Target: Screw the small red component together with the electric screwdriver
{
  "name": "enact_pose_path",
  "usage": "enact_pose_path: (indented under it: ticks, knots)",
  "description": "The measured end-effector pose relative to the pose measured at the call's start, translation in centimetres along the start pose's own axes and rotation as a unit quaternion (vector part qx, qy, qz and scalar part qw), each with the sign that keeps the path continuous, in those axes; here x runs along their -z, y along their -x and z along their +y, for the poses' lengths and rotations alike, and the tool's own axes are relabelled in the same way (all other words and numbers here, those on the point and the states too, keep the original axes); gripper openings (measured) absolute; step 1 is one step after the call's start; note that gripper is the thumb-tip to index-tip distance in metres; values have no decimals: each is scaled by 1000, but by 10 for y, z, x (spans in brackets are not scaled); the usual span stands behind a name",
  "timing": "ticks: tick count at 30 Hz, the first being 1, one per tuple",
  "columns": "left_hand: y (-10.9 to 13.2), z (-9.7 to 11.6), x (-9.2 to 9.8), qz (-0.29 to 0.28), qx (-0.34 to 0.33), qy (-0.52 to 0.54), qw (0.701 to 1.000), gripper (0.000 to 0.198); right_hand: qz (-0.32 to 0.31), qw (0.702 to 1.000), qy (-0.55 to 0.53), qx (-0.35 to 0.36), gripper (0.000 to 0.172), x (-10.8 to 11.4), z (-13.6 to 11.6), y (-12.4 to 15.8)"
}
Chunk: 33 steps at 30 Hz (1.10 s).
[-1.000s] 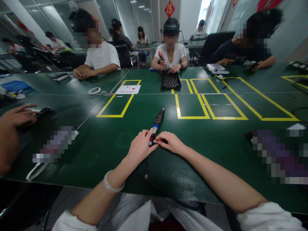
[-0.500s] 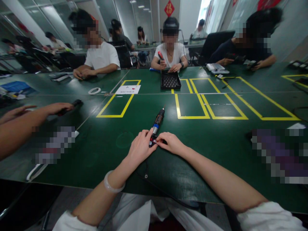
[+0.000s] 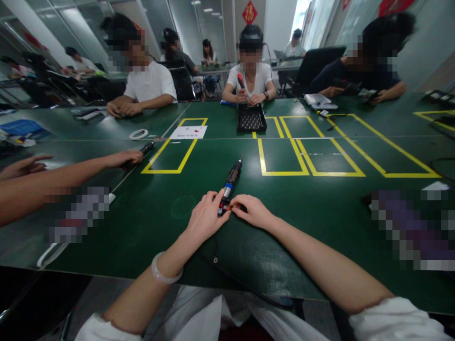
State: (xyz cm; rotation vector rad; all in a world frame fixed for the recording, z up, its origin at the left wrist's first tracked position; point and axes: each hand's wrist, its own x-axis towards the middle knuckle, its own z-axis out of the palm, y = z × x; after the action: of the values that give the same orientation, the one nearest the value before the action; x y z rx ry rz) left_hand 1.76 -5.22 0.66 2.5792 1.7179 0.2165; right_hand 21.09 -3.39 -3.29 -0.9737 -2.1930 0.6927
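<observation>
An electric screwdriver (image 3: 232, 176), dark with a blue band and silver section, lies on the green table with its bit pointing away from me. My left hand (image 3: 207, 213) is closed around its rear end, thumb and fingers on both sides. At that end small red, black and silver parts (image 3: 224, 207) show between my hands. My right hand (image 3: 250, 210) pinches thumb and fingertips together right beside these parts; what it holds is too small to make out. A dark cord (image 3: 227, 272) with a small round ring on it runs along the table below my hands.
Yellow tape outlines (image 3: 284, 173) mark the table (image 3: 305, 237) ahead. A black tray (image 3: 251, 128) stands before a person opposite. From the left, another person's hand (image 3: 132, 157) reaches in with a dark tool (image 3: 147, 148). A white tape roll (image 3: 138, 134) and paper (image 3: 188, 132) lie beyond.
The neighbour's hand on the left has moved right and away with the dark tool. My hands stay at the screwdriver's rear; more orange-red shows at my right fingertips.
</observation>
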Motion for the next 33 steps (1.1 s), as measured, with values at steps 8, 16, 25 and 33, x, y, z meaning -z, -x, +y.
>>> enact_pose_path:
  ticks: [8, 16, 25, 33]
  knots:
    - [7, -21, 5, -10, 3, -4, 1000, 65, 8, 1000, -14, -23, 9, 2, 0, 0]
    - [37, -75, 13, -15, 81, -29, 996, 66, 7, 1000, -13, -20, 9, 3, 0, 0]
    - [72, -155, 26, -40, 209, -55, 975, 73, 6, 1000, -6, -10, 8, 5, -1, -1]
    - [85, -216, 34, -39, 242, -95, 965, 70, 3, 1000, -2, -10, 9, 2, 1, 0]
